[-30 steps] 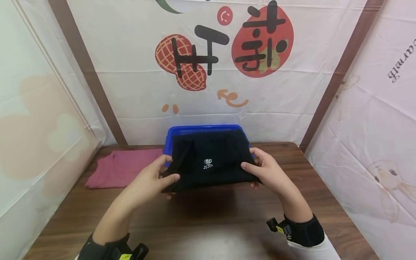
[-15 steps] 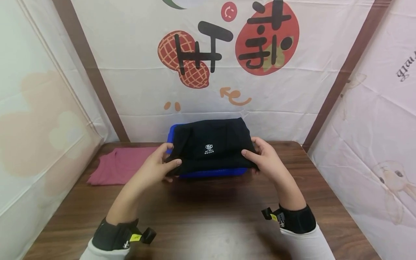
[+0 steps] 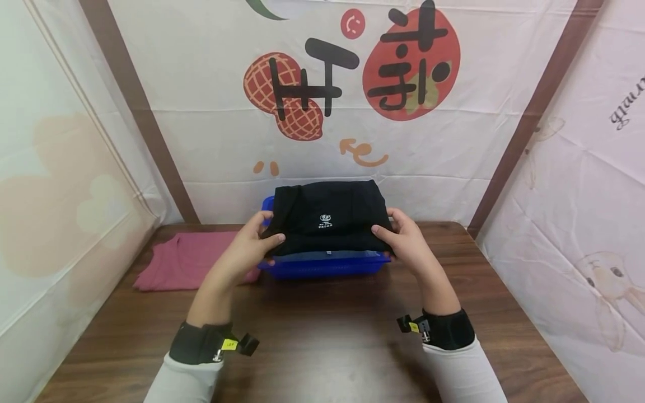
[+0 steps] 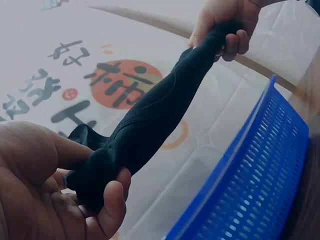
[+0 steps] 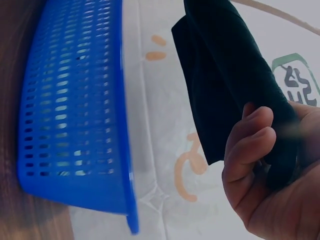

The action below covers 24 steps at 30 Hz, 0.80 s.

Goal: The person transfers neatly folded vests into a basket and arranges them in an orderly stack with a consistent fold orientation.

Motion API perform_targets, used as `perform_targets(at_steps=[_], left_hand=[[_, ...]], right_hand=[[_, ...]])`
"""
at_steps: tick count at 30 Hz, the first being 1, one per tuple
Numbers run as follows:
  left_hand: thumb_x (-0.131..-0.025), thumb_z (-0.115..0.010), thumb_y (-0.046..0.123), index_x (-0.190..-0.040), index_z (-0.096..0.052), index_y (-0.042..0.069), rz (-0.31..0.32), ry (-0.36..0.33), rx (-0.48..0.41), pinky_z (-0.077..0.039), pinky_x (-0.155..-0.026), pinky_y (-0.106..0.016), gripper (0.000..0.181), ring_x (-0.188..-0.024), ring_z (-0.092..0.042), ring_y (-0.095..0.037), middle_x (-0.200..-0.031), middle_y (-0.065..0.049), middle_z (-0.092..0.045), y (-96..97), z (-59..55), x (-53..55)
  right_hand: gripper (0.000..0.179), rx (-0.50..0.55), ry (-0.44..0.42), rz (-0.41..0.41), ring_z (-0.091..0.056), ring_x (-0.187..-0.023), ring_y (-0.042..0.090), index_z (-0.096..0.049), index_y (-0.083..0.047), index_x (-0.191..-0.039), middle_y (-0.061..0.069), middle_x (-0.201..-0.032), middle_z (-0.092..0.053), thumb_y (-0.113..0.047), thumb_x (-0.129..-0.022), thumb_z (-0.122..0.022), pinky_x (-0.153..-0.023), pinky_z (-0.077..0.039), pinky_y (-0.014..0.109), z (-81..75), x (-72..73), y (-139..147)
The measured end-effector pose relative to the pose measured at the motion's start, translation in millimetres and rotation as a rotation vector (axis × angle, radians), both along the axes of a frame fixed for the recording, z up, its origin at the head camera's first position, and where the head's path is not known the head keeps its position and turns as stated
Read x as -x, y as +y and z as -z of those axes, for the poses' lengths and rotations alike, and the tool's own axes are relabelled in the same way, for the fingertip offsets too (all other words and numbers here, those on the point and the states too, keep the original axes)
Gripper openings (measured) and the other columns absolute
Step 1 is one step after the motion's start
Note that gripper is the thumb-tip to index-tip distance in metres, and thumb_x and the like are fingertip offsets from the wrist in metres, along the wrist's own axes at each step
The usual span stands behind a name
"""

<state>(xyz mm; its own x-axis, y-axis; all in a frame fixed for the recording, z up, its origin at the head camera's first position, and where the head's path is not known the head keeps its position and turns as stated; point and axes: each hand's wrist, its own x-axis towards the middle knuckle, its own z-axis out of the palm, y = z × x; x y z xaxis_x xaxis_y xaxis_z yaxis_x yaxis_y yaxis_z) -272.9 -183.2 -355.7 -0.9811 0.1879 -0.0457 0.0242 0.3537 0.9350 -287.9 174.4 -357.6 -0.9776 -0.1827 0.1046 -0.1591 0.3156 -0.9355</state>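
A folded black shirt (image 3: pixel 332 210) with a small white print spans both hands in the head view. My left hand (image 3: pixel 246 246) pinches its near left corner, thumb on top and fingers beneath. At the near right corner my right hand (image 3: pixel 410 238) holds it the same way. The shirt hangs over a blue plastic basket (image 3: pixel 327 270) and hides most of its inside. Both wrist views show the black shirt (image 4: pixel 160 110) above the rim of the perforated basket (image 5: pixel 75 110), with air between them. A greyish strip with a small white mark (image 3: pixel 329 253) shows just inside the near rim.
A folded pink shirt (image 3: pixel 194 260) lies on the brown wooden table (image 3: pixel 322 336), left of the basket. A printed white curtain (image 3: pixel 211 140) stands close behind the basket, and more curtains (image 3: pixel 564 224) enclose both sides.
Both hands have moved forward and up with the black shirt, from in front of the basket to over it. More of the basket's near side now shows below the shirt.
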Motion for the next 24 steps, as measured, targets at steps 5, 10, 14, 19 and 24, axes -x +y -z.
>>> perform_targets(at_steps=[5, 10, 14, 19, 24], left_hand=[[-0.104, -0.061, 0.024, -0.158, -0.025, 0.015, -0.009, -0.004, -0.011, -0.061, -0.081, -0.050, 0.065, -0.122, -0.055, -0.039, -0.167, -0.026, -0.016, 1.7, 9.8, 10.6], [-0.105, -0.060, 0.022, -0.158, -0.025, 0.015, -0.019, 0.002, -0.011, -0.061, -0.081, -0.049, 0.064, -0.122, -0.057, -0.039, -0.164, -0.027, -0.020, 2.9, 20.0, 19.6], [-0.105, -0.059, 0.023, -0.158, -0.025, 0.016, -0.026, 0.017, 0.000, -0.062, -0.081, -0.047, 0.064, -0.108, -0.065, -0.035, -0.162, -0.027, -0.024, 5.2, 26.7, 24.9], [-0.106, -0.058, 0.024, -0.158, -0.027, 0.018, -0.048, 0.046, 0.029, -0.062, -0.076, -0.042, 0.061, -0.094, -0.071, -0.029, -0.162, -0.026, -0.028, 8.6, 32.1, 29.8], [-0.105, -0.058, 0.022, -0.158, -0.029, 0.019, -0.073, 0.063, 0.028, -0.062, -0.079, -0.047, 0.060, -0.111, -0.067, -0.035, -0.165, -0.025, -0.023, 13.5, 37.5, 35.2]], right_hand=[[0.039, -0.020, 0.013, 0.017, -0.061, -0.057, 0.026, -0.054, -0.025, -0.136, 0.013, -0.109, -0.070, -0.034, -0.100, -0.067, -0.051, -0.053, 0.039, 10.4, 11.4, -2], [0.041, -0.008, 0.008, 0.032, -0.062, -0.063, 0.032, -0.055, -0.024, -0.137, 0.015, -0.109, -0.068, -0.036, -0.099, -0.068, -0.054, -0.054, 0.037, 20.3, 21.6, -4], [0.042, -0.008, 0.008, 0.060, -0.061, -0.067, 0.034, -0.056, -0.025, -0.136, 0.013, -0.109, -0.065, -0.037, -0.098, -0.069, -0.056, -0.055, 0.038, 29.3, 29.5, -5], [0.039, -0.033, 0.045, 0.098, -0.063, -0.075, 0.032, -0.057, -0.025, -0.133, 0.011, -0.107, -0.066, -0.036, -0.098, -0.069, -0.061, -0.058, 0.045, 39.3, 37.2, -6], [0.035, -0.069, 0.090, 0.119, -0.066, -0.080, 0.027, -0.057, -0.023, -0.131, 0.011, -0.104, -0.068, -0.033, -0.100, -0.068, -0.069, -0.058, 0.059, 45.1, 42.2, -9]])
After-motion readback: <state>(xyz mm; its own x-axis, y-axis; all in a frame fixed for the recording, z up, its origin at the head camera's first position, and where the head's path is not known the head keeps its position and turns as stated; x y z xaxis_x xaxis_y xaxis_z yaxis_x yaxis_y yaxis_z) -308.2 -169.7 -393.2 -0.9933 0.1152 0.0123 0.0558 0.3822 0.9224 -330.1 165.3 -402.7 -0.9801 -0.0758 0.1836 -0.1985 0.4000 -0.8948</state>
